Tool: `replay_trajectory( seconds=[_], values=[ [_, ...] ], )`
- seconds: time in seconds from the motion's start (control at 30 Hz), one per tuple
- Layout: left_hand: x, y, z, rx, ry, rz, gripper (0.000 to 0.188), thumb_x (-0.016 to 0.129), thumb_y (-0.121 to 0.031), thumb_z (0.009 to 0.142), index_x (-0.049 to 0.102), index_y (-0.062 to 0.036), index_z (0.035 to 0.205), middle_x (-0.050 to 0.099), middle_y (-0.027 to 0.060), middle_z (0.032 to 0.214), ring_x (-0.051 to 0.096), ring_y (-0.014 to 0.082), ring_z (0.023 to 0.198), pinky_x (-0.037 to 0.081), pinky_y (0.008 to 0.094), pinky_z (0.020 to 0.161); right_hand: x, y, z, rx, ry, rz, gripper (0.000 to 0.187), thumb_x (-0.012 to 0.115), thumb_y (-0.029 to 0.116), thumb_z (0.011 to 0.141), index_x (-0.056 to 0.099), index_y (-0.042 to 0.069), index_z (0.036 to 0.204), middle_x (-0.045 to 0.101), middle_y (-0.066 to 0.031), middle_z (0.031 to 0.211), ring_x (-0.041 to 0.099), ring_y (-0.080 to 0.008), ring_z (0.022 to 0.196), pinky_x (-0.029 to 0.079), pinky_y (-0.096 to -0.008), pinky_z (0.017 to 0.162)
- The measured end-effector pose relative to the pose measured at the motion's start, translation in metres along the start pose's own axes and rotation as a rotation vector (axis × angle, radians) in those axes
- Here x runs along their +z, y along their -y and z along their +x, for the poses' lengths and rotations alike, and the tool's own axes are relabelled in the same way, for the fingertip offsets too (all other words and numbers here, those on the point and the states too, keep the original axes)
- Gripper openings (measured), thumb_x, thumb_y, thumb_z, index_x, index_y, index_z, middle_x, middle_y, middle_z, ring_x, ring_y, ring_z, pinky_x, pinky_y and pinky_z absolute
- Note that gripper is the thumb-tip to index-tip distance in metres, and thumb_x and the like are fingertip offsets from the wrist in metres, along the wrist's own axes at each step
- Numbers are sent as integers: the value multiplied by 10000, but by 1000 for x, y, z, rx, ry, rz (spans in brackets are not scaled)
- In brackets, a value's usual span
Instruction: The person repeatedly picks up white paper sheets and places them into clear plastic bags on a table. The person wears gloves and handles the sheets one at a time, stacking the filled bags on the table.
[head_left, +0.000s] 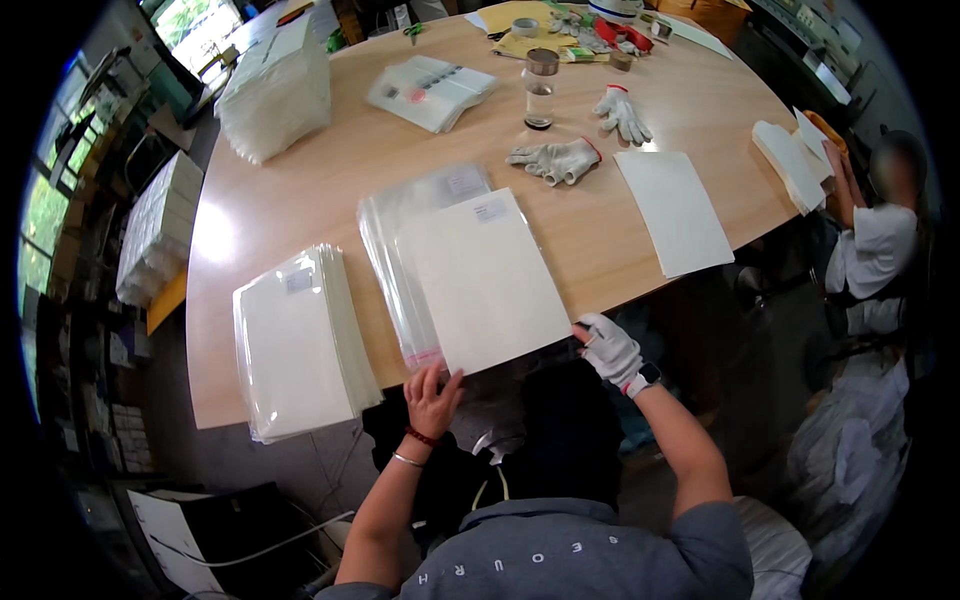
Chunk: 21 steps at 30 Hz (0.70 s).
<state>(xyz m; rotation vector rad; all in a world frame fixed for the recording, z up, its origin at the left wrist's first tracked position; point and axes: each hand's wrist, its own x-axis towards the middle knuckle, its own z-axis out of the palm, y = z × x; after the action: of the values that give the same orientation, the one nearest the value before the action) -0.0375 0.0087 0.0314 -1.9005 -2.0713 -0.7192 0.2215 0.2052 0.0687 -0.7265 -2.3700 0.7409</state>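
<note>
A cream sheet in a clear plastic sleeve (485, 280) lies on top of a stack of empty clear sleeves (400, 225) near the front edge of the wooden table (300, 180). My bare left hand (432, 398) pinches the sleeve's near left corner. My right hand (608, 347), in a white work glove, grips its near right corner. A stack of filled sleeves (298, 340) sits just to the left of my left hand.
A loose cream sheet (673, 210) lies to the right. Two white gloves (556, 159) (622, 111) and a glass jar (540, 90) sit further back. More sleeve stacks (275, 85) (432, 90) are beyond. Another person (880, 240) works at the right edge.
</note>
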Motion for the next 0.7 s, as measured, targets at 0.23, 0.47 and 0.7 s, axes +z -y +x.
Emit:
replay_trajectory(
  seconds=[0.23,0.47,0.7],
  values=[
    [-3,12,21,40,91,-205,174,619,-226,742,531,-104,654,539,43,624,529,226,580,423,335,541,-10,-16,26,-49,252,29,87,563,137,724,591,54,730,600,-108,685,594,-251,659,478,-323,588],
    [-7,4,16,-516,278,15,293,584,-294,800,550,-27,685,580,94,598,589,234,546,447,309,471,19,8,24,407,104,-363,218,531,272,771,530,58,730,575,-152,626,570,-324,583,456,-406,531],
    [-19,-12,12,-1367,240,-1530,293,509,-289,863,467,-53,1031,560,37,957,609,144,720,433,214,510,17,21,14,750,9,651,254,521,81,808,451,-16,1032,516,-21,655,502,-71,546,433,-243,463]
  ],
)
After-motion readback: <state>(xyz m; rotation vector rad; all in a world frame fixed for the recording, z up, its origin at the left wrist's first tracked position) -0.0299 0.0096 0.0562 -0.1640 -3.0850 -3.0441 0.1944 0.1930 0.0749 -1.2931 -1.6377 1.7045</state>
